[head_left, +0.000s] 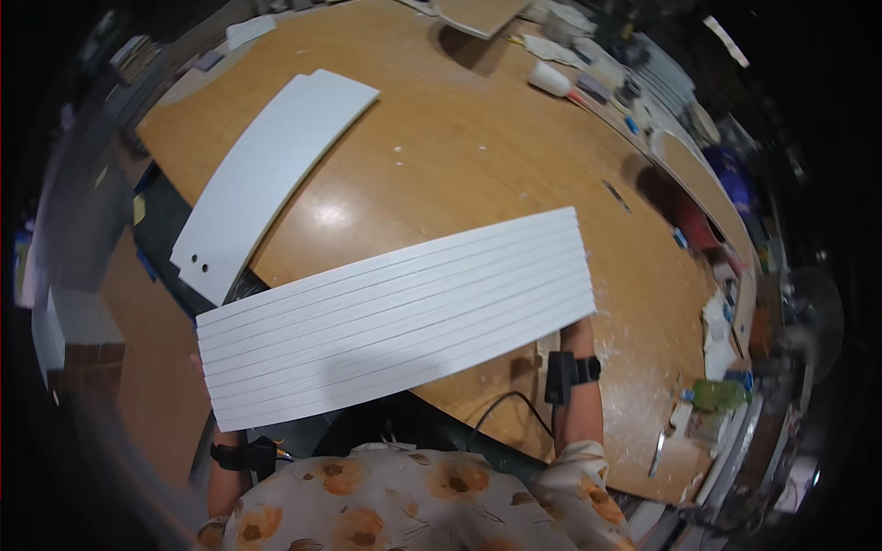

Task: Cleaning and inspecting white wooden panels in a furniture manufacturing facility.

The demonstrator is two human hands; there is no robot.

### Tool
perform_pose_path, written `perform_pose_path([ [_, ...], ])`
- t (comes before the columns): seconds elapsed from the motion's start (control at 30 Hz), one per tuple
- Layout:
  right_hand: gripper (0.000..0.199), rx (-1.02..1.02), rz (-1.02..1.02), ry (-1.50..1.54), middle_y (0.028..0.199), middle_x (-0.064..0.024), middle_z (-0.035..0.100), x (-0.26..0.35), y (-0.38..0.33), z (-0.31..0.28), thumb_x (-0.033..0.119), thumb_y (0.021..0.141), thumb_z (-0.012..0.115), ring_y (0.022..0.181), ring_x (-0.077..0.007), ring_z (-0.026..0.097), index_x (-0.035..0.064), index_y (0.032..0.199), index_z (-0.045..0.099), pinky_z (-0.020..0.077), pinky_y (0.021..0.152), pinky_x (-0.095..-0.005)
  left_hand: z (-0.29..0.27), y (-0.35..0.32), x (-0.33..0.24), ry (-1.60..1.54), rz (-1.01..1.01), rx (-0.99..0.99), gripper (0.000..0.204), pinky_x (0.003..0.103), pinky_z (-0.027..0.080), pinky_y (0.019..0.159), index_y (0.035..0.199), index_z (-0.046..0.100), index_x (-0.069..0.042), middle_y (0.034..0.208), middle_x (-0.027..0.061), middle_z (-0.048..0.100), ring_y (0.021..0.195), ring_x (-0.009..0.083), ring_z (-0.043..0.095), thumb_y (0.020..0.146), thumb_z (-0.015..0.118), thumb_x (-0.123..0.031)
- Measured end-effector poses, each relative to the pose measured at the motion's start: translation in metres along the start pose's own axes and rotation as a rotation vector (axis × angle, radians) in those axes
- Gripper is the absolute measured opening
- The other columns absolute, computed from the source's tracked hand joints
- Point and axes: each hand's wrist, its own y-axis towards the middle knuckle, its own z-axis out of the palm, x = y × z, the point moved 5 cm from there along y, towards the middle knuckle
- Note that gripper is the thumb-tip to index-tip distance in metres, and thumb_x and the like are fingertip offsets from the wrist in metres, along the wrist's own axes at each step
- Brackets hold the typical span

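Observation:
A wide bundle of long white strips [395,321], packed side by side with thin lines between them, is held up in front of me, tilted with its right end farther away. My right hand [579,334] grips the bundle's right end from below, most of its fingers hidden behind it. At the left end only a sliver of my left hand [197,365] shows along the edge. Beyond the bundle, on the far left, lies a white curved panel [266,174] with two small round holes near its close end; it overhangs the table's left edge.
The wooden table [441,174] carries white specks. Along its right side stand a white cup-like object [549,79], a red container [695,227], a green bottle [719,395] and assorted scraps. A thin metal tool [657,454] lies near the close right corner; a black cable [505,397] loops at the front edge.

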Motion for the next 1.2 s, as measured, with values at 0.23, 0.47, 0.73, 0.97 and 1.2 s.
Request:
perform_pose_path([
  [0.23, 0.045, -0.079, 0.173, 0.141, 0.124, -0.0113, 0.045, -0.005, -0.009, 0.036, 0.029, 0.093, 0.033, 0.114, -0.0176, 0.042, -0.0008, 0.126, 0.036, 0.035, 0.095, -0.0312, 0.018, -0.017, 0.016, -0.466, -0.136, 0.006, 0.064, 0.038, 0.042, 0.089, 0.126, 0.038, -0.004, 0.121, 0.0149, 0.046, 0.107, 0.0255, 0.048, 0.086, 0.033, -0.054],
  [0.47, 0.043, 0.351, 0.322, 0.162, 0.122, -0.0116, 0.046, -0.056, 0.0, 0.142, 0.028, 0.093, 0.034, 0.113, -0.018, 0.043, -0.0009, 0.124, 0.038, 0.0359, 0.095, -0.0311, 0.0, -0.009, 0.051, -0.489, -0.128, -0.068, 0.06, 0.034, 0.043, 0.087, 0.126, 0.037, -0.003, 0.119, 0.0136, 0.048, 0.105, 0.0227, 0.05, 0.089, 0.029, -0.05],
  [0.73, 0.041, 0.49, 0.367, 0.028, 0.121, -0.0119, 0.047, -0.066, -0.025, 0.154, 0.026, 0.092, 0.035, 0.112, -0.0185, 0.044, -0.001, 0.123, 0.04, 0.0369, 0.094, -0.0309, 0.03, -0.049, 0.003, -0.105, 0.065, -0.148, 0.046, 0.029, 0.036, 0.093, 0.129, 0.03, -0.001, 0.124, 0.0116, 0.043, 0.112, 0.018, 0.043, 0.093, 0.03, -0.03],
  [0.97, 0.039, 0.525, 0.33, -0.201, 0.119, -0.0122, 0.048, -0.02, -0.063, 0.185, 0.024, 0.092, 0.035, 0.111, -0.019, 0.045, -0.001, 0.121, 0.042, 0.0378, 0.093, -0.0308, -0.038, -0.169, -0.014, 0.496, 0.299, -0.294, 0.043, 0.03, 0.037, 0.092, 0.128, 0.031, 0.0, 0.124, 0.0114, 0.042, 0.11, 0.0178, 0.044, 0.091, 0.036, -0.021],
  [1.2, 0.037, 0.514, 0.316, -0.471, 0.118, -0.0125, 0.049, 0.022, -0.139, 0.26, 0.022, 0.092, 0.036, 0.109, -0.0194, 0.046, -0.0011, 0.12, 0.043, 0.0387, 0.092, -0.0306, -0.173, -0.312, -0.001, 0.239, 0.299, -0.377, 0.042, 0.03, 0.038, 0.091, 0.128, 0.032, 0.0, 0.123, 0.0112, 0.043, 0.109, 0.0179, 0.045, 0.091, 0.036, -0.021],
])
